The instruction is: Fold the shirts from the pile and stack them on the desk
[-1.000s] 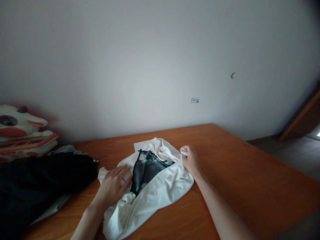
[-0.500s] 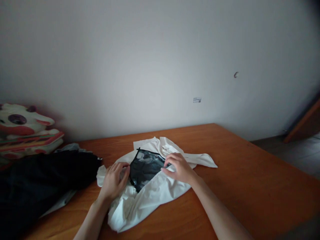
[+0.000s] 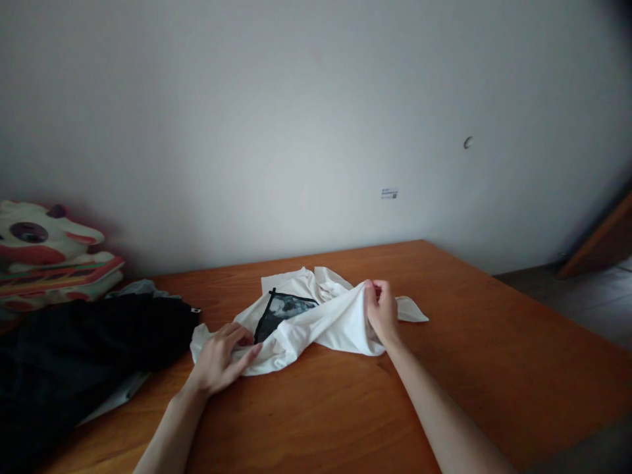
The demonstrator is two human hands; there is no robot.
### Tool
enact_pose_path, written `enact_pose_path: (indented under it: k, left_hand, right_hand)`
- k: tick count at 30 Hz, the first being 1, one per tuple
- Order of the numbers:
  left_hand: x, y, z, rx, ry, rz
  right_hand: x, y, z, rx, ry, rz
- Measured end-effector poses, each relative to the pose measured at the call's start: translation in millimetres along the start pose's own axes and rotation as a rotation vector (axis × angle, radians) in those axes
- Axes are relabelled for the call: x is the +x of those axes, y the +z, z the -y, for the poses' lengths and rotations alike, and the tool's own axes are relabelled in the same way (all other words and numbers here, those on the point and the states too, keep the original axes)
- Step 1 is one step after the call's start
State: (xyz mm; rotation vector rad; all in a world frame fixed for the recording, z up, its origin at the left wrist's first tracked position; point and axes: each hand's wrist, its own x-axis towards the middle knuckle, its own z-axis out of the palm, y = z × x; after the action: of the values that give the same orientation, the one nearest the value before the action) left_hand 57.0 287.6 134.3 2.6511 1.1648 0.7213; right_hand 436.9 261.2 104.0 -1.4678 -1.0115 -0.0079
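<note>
A crumpled white shirt (image 3: 340, 324) with a dark printed panel (image 3: 286, 313) lies on the wooden table. My right hand (image 3: 382, 309) pinches the shirt's near right edge between thumb and fingers and holds it raised, so the cloth hangs in a fold below. Part of the print is covered by this fold. At the shirt's left end rests my left hand (image 3: 222, 357), its thumb spread away from the fingers and the palm down on the cloth. The tips of those fingers are partly hidden against the fabric.
Black clothing (image 3: 99, 342) lies heaped on the left, with lighter cloth under it. Behind it sits a white and red cartoon animal toy (image 3: 54, 253). The wooden table (image 3: 474, 368) meets a pale wall (image 3: 296, 131) at the back.
My right hand has taken hold of the shirt's near edge, lifting it up and to the right. The near cloth has drawn back from the table's front, covering more of the print.
</note>
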Motion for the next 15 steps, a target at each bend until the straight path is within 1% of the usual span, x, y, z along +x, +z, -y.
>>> enact_pose_path:
  k: [1,3,5,6,7,9,11,12,13,15]
  left_hand:
    - [0,1.1,0,0.015,0.037,0.015]
    - [0,5.0,1,0.050,0.077,0.021]
    - [1,9.3,2,0.087,0.073,-0.029]
    - [2,10.8,4,0.103,0.055,-0.081]
    - [2,11.5,5,0.113,0.028,-0.154]
    - [3,10.4,8,0.115,-0.055,-0.357]
    - [3,6.6,9,0.089,-0.187,-0.585]
    - [3,4.3,8,0.054,-0.269,-0.678]
    - [3,2.1,6,0.005,-0.360,-0.746]
    - [3,-1.4,2,-0.115,-0.533,-0.812]
  right_hand:
    - [3,0,-7,0.036,0.075,-0.052]
    - [7,0,-18,0.107,0.176,-0.096]
    - [9,2,-26,0.155,0.212,-0.100]
    - [9,3,-28,0.170,0.214,-0.097]
    - [8,4,-29,0.182,0.211,-0.095]
    - [8,6,-29,0.212,0.205,-0.099]
    - [7,7,-27,0.234,0.196,-0.107]
    - [6,7,-25,0.243,0.190,-0.114]
    - [6,7,-22,0.253,0.182,-0.122]
    - [5,8,-17,0.274,0.163,-0.133]
